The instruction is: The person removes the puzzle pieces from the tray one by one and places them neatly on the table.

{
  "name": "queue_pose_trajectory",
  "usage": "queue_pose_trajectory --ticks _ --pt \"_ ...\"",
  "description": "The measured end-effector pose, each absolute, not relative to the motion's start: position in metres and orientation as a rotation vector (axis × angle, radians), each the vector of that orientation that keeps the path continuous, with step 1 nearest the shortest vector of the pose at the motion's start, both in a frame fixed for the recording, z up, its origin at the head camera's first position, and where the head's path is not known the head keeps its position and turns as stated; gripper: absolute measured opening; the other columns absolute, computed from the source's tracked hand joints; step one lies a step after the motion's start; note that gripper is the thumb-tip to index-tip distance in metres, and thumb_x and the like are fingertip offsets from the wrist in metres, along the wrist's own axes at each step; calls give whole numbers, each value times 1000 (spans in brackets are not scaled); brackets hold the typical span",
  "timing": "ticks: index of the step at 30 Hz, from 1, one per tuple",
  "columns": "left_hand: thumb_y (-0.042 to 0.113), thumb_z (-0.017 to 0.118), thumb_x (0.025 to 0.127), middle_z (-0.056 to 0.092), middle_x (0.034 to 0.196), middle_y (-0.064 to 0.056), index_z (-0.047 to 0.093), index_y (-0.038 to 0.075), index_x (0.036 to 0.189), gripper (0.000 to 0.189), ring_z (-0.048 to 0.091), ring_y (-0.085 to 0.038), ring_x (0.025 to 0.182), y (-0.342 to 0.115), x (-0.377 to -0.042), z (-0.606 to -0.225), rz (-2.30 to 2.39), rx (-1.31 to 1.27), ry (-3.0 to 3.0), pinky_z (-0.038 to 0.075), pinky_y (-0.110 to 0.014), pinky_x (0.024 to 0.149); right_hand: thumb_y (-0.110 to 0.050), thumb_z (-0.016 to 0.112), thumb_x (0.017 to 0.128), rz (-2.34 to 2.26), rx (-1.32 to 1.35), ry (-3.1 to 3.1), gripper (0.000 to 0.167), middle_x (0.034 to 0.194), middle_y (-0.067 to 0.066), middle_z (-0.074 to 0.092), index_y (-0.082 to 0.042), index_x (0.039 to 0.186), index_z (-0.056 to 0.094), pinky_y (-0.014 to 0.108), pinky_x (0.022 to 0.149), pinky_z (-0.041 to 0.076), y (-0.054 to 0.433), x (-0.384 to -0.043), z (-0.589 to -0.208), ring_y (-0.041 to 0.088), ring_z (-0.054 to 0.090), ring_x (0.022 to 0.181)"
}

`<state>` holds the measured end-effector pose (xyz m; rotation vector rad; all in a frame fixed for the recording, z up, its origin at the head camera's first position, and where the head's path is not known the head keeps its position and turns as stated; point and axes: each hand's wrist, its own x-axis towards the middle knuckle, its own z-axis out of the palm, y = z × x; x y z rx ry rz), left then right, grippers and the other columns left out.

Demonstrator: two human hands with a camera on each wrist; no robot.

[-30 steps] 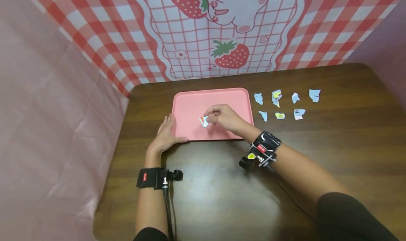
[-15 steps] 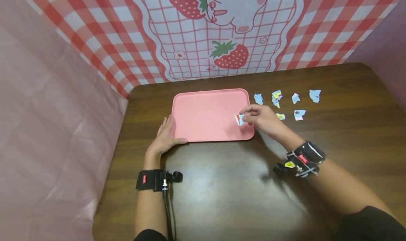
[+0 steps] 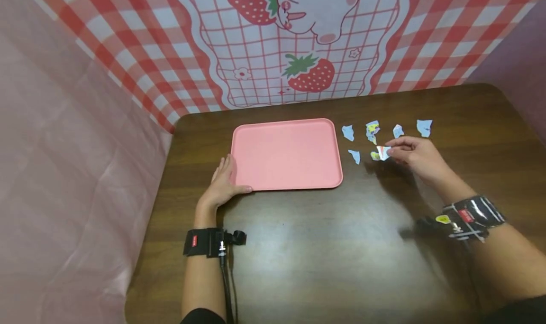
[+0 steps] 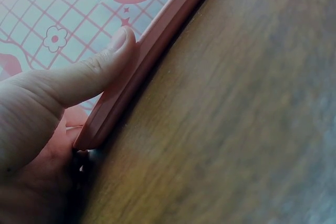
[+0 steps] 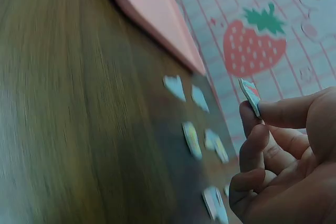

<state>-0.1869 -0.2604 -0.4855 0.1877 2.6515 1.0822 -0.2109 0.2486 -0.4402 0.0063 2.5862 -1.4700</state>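
Between thumb and index finger my right hand (image 3: 422, 159) pinches a small flat puzzle piece (image 3: 383, 152), light blue with a red-and-white marking. It is held over the right side of the table, partly covering a yellow-marked piece (image 3: 374, 156). In the right wrist view, the held piece (image 5: 250, 96) shows its thin edge, clear of the table. My left hand (image 3: 219, 184) rests against the front left corner of a pink tray (image 3: 286, 155), fingers along its left side. Its thumb (image 4: 100, 72) lies straight along the tray's front rim in the left wrist view.
Several irregular light-blue pieces lie in two rows right of the tray, among them a plain one (image 3: 348, 133), a yellow-marked one (image 3: 372, 129) and a larger one (image 3: 424, 127). A checked strawberry cloth (image 3: 311, 75) hangs behind the brown table (image 3: 298, 248).
My right hand has carried the held piece from above the tray rightward to above the rows of pieces. My left hand has stayed at the tray corner.
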Motion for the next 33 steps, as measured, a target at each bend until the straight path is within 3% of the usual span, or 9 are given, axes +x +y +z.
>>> queue_pose_trajectory --ticks 13,19,22,25,28,30,32,33 --pt "46 82 80 -5 168 -13 -1 2 160 123 -13 -24 153 -260 -186 -484 1093 163 2656 -5 -47 121 -30 65 99 -1479 225 2704 27 81 -18 66 -7 113 68 23 62 46 319 -214 -454 6 56 73" --pt "45 82 80 -5 168 -14 0 2 160 123 -12 -24 154 -260 -185 -485 1103 165 2650 -5 -46 121 -34 65 98 -1426 287 2730 6 78 -24 62 -30 100 69 24 61 44 340 -216 -464 5 54 73" --pt "46 82 81 -5 168 -14 0 2 160 123 -13 -24 154 -260 -184 -485 1106 163 2646 -6 -46 121 -35 64 98 -1394 298 2737 8 78 -25 59 -40 93 67 25 61 44 346 -217 -468 5 53 73" --pt "46 82 81 -5 168 -14 0 2 160 122 -12 -24 154 -260 -184 -485 1104 163 2647 -6 -46 121 -35 65 98 -1332 283 2770 6 77 -24 59 -32 99 70 26 60 44 348 -219 -470 5 52 72" --pt "46 81 81 -5 168 -13 0 2 161 122 -13 -24 154 -261 -185 -485 1094 166 2649 -6 -47 121 -33 65 98 -1293 270 2796 6 75 -24 58 -35 96 71 26 59 43 348 -222 -470 5 51 72" --pt "46 81 81 -5 168 -13 0 2 161 122 -13 -24 154 -261 -185 -485 1090 166 2651 -5 -46 121 -33 64 99 -1251 266 2809 16 76 -26 57 -24 106 75 26 60 43 347 -222 -471 6 51 74" --pt "45 81 81 -5 168 -14 -1 2 160 122 -13 -25 154 -261 -185 -485 1086 171 2652 -6 -47 121 -34 63 99 -1211 266 2825 23 77 -27 55 -20 111 76 26 61 43 346 -223 -471 9 51 78" --pt "45 82 81 -5 168 -14 -1 2 160 122 -13 -25 153 -261 -186 -485 1088 171 2652 -6 -47 121 -35 62 99 -1188 272 2830 33 79 -25 56 -9 118 73 26 62 42 346 -223 -471 11 50 81"
